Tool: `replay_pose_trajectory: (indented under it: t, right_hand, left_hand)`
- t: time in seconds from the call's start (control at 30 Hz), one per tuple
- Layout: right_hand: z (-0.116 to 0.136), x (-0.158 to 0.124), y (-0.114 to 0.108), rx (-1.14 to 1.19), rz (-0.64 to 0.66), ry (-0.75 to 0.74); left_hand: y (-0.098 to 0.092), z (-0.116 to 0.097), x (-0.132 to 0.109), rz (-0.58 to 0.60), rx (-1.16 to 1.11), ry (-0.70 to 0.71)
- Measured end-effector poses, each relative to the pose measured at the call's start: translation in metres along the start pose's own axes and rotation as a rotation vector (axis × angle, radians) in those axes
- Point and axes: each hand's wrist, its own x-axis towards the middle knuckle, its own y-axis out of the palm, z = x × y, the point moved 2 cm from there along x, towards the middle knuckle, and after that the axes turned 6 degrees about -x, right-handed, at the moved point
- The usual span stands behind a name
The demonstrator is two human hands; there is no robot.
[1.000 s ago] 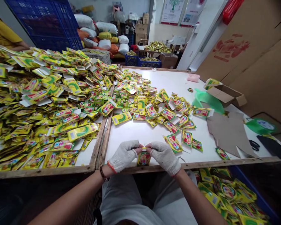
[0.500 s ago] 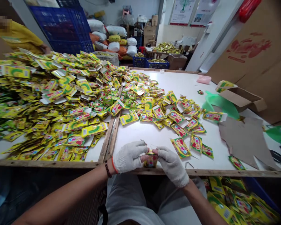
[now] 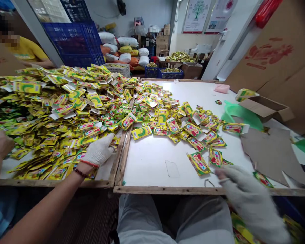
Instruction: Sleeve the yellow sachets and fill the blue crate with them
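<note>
My gloved left hand [image 3: 99, 151] lies palm down on the near right corner of a big heap of flat yellow-green packets [image 3: 53, 112] on the left table, fingers spread over the top ones. My gloved right hand [image 3: 246, 200] is smeared by motion at the front edge of the white table [image 3: 152, 159], just right of a single packet [image 3: 198, 163]. Whether anything is in it cannot be made out. More packets [image 3: 183, 125] are scattered across the middle of the white table.
Another person's hand [image 3: 0, 144] rests on the heap at far left; a person in a yellow shirt [image 3: 27, 51] sits behind it. A cardboard sheet [image 3: 266, 152], an open carton [image 3: 266, 106] and a green bag [image 3: 237, 113] lie to the right. Blue crates [image 3: 73, 40] stand behind.
Both hands held one small packet at the table's front edge. Now they are apart: the left has gone onto the left heap, the right has swung right and down, and that packet is no longer seen.
</note>
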Motion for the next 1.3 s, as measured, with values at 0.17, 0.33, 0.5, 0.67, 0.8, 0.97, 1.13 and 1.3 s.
replay_pose_trajectory:
  t: [0.17, 0.33, 0.5, 0.67, 0.8, 0.97, 1.13, 1.3]
  right_hand:
    - [0.047, -0.002, 0.102, 0.486, 0.188, 0.099]
    - [0.052, -0.006, 0.149, 0.791, 0.286, 0.253]
    - [0.031, -0.018, 0.157, 0.809, 0.214, 0.303]
    - [0.024, -0.021, 0.155, 0.657, 0.206, 0.14]
    - [0.032, -0.008, 0.15, 0.602, 0.283, 0.137]
    - [0.039, 0.006, 0.154, 0.671, 0.335, 0.149]
    - [0.04, 0.007, 0.148, 0.509, 0.283, -0.003]
    - [0.051, 0.012, 0.131, 0.408, 0.348, -0.132]
  left_hand:
    - [0.025, -0.081, -0.032, 0.046, -0.876, 0.118]
    - [0.087, -0.134, -0.048, 0.2, -1.328, 0.0]
    - [0.113, -0.139, -0.053, 0.136, -1.385, -0.013]
    - [0.108, -0.13, -0.056, 0.216, -1.187, 0.111]
    - [0.099, -0.123, -0.052, 0.287, -1.138, 0.22]
    - [0.102, -0.117, -0.045, 0.298, -1.309, 0.036]
    - [0.105, -0.117, -0.048, 0.215, -1.142, 0.128]
    - [0.088, -0.122, -0.05, 0.256, -1.006, 0.286]
